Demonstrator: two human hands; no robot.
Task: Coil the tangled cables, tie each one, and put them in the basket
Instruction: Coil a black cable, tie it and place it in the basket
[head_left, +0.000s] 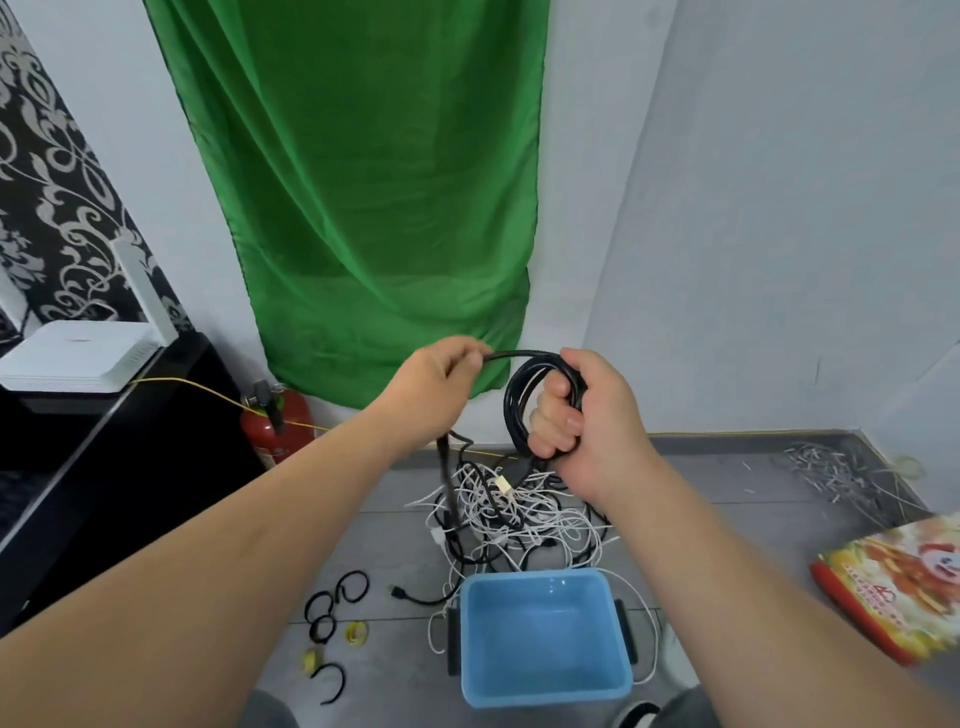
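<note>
Head view: grey floor (727, 499), green wall cloth (363, 208); left hand (431, 395), right hand (597, 431) grip black cable (514, 400).

My right hand (589, 415) grips the black cable (511, 405) in upright loops, and my left hand (436, 384) pinches its tail. The tangled cables (511, 514), white and black, lie heaped just behind the open blue basket (543, 636).

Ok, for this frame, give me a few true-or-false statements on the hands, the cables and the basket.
1. The right hand grips a coil of black cable. True.
2. The left hand is empty. False: it pinches the free run of that same cable.
3. The blue basket already holds a cable. False: nothing lies inside it.
4. A tangle of white and black cables lies on the floor beyond the basket. True.
</note>
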